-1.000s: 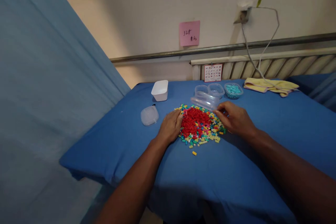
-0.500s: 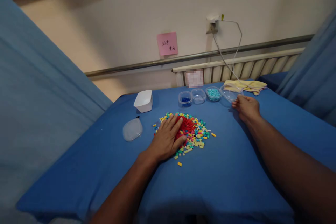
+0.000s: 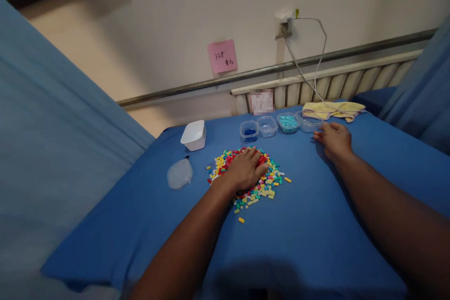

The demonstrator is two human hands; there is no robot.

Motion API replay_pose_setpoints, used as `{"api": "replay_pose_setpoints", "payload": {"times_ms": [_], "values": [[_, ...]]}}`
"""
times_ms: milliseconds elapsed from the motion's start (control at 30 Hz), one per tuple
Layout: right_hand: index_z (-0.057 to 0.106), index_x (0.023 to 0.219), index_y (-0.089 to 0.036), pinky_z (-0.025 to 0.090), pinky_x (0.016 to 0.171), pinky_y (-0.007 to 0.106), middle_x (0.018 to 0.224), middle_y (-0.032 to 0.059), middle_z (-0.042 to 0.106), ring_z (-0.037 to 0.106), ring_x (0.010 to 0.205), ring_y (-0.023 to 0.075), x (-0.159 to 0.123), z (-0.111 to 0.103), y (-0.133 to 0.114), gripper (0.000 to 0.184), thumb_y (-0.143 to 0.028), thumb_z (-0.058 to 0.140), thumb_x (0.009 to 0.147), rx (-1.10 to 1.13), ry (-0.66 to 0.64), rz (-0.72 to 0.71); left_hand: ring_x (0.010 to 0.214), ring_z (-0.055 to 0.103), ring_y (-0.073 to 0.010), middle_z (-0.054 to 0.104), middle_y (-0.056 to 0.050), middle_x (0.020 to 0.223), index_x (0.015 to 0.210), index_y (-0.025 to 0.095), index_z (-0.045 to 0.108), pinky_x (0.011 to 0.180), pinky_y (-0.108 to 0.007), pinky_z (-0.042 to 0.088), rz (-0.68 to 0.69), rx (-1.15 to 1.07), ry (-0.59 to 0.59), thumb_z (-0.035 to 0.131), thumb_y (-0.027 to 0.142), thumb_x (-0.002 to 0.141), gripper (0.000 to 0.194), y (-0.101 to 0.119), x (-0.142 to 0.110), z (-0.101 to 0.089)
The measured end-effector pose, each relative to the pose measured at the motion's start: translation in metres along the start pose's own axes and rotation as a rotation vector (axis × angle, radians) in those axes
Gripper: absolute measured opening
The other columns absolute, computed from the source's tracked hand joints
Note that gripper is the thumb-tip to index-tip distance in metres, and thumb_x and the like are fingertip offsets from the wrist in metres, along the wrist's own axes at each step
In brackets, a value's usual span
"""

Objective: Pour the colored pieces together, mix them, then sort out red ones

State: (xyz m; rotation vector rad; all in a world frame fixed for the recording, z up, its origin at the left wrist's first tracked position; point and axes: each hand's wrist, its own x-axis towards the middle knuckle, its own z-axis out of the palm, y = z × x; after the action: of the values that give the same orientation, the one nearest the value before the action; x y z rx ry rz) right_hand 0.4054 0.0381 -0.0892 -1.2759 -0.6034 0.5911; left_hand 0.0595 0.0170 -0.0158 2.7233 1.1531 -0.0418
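Observation:
My left hand point(image 3: 245, 168) lies flat, fingers stretched, on the heap of small building bricks point(image 3: 265, 188). Beneath it the middle of the heap is mostly red, ringed by yellow, green, blue and white pieces, and the palm hides part of it. At the back right, my right hand point(image 3: 333, 140) hovers just beside a clear plastic container point(image 3: 310, 126). Its fingers are loosely bent and apart, holding nothing I can see. Left of that container stand a tub of turquoise bricks point(image 3: 288, 123), a clear tub without bricks point(image 3: 267, 127) and a tub of dark blue bricks point(image 3: 249, 131).
A white box point(image 3: 194, 136) and a clear lid point(image 3: 180, 174) lie to the left on the blue cloth point(image 3: 147, 225). Behind the right containers is a yellow cloth point(image 3: 332, 109). A white cable point(image 3: 305, 78) hangs from the wall socket. Blue curtains flank both sides.
My left hand has slid right across the heap, over the red bricks. The clear container, tilted in my right hand before, now rests flat on the table, and my fingers have come off it.

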Motion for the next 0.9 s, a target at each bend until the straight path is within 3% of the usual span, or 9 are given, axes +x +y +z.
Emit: {"api": "replay_pose_setpoints", "payload": {"times_ms": [133,267,367,467,533,633,700,800,900], "values": [[0.065,0.093,-0.021,0.056,0.053,0.029,0.088,0.0035,0.072,0.066,0.061,0.0151,-0.017,-0.001,-0.006,0.03,-0.051,0.068,0.095,-0.139,0.026,-0.074,0.17,0.012,-0.0394,0.02,-0.014,0.182,0.174,0.023,0.033,0.135,-0.067,0.015,-0.025,-0.03,-0.003,0.03,0.079,0.106,0.088,0.02,-0.022,0.004],[0.073,0.097,-0.02,0.055,0.064,0.031,0.086,0.0042,0.076,0.068,0.07,0.0187,-0.042,0.001,-0.015,0.034,-0.054,0.069,0.094,-0.304,-0.1,-0.179,0.171,0.007,-0.0375,0.012,-0.009,0.183,0.175,0.032,0.027,0.134,-0.071,0.01,-0.013,-0.023,-0.012,0.03,0.08,0.106,0.084,0.027,-0.053,0.006],[0.078,0.092,-0.021,0.055,0.072,0.034,0.084,0.0044,0.078,0.071,0.076,0.0224,-0.071,0.01,-0.028,0.033,-0.053,0.07,0.095,-0.444,-0.412,-0.3,0.171,0.007,-0.0362,0.013,-0.009,0.183,0.174,0.034,0.029,0.134,-0.071,0.008,-0.067,0.003,-0.01,0.031,0.077,0.108,0.08,0.017,-0.067,0.002],[0.082,0.099,-0.024,0.056,0.076,0.036,0.093,0.0052,0.083,0.075,0.084,0.0256,-0.103,0.018,-0.047,0.036,-0.053,0.062,0.101,-0.641,-0.894,-0.478,0.17,0.009,-0.0379,0.012,-0.011,0.183,0.174,0.033,0.029,0.132,-0.075,0.011,-0.125,-0.014,-0.004,0.031,0.074,0.109,0.077,-0.002,-0.073,-0.007],[0.082,0.114,-0.023,0.058,0.075,0.037,0.1,0.0074,0.084,0.076,0.084,0.027,-0.119,0.02,-0.058,0.041,-0.058,0.067,0.098,-0.707,-1.04,-0.527,0.17,0.013,-0.037,0.012,-0.013,0.183,0.175,0.03,0.027,0.132,-0.072,0.016,-0.145,-0.052,0.037,0.029,0.071,0.111,0.076,-0.019,-0.077,-0.017],[0.079,0.13,-0.024,0.06,0.076,0.038,0.114,0.0102,0.084,0.079,0.088,0.0296,-0.131,0.018,-0.066,0.061,-0.061,0.084,0.083,-0.747,-1.133,-0.586,0.167,0.026,-0.0345,0.027,-0.017,0.179,0.173,0.021,0.034,0.133,-0.059,0.028,-0.182,-0.104,0.097,0.04,0.063,0.11,0.075,-0.046,-0.083,-0.037],[0.077,0.132,-0.025,0.061,0.081,0.041,0.12,0.0111,0.082,0.079,0.096,0.0327,-0.134,0.017,-0.064,0.069,-0.059,0.091,0.075,-0.783,-1.159,-0.632,0.159,0.043,-0.0373,0.047,-0.017,0.17,0.165,0.019,0.048,0.13,-0.054,0.038,-0.174,-0.135,0.057,0.066,0.053,0.098,0.077,-0.063,-0.086,-0.05],[0.077,0.127,-0.024,0.061,0.082,0.044,0.116,0.0124,0.081,0.077,0.098,0.0351,-0.137,0.019,-0.056,0.069,-0.056,0.095,0.069,-0.832,-1.143,-0.672,0.135,0.068,-0.0355,0.07,-0.009,0.149,0.151,0.023,0.063,0.115,-0.043,0.055,-0.041,-0.266,-0.066,0.082,0.036,0.077,0.077,-0.08,-0.085,-0.059],[0.077,0.121,-0.025,0.061,0.081,0.042,0.111,0.0109,0.08,0.077,0.096,0.0339,-0.14,0.022,-0.049,0.063,-0.052,0.095,0.067,-0.815,-1.145,-0.682,0.124,0.072,-0.0356,0.074,-0.009,0.139,0.146,0.027,0.065,0.108,-0.043,0.058,-0.015,-0.254,-0.133,0.084,0.033,0.07,0.078,-0.087,-0.079,-0.057]]}}
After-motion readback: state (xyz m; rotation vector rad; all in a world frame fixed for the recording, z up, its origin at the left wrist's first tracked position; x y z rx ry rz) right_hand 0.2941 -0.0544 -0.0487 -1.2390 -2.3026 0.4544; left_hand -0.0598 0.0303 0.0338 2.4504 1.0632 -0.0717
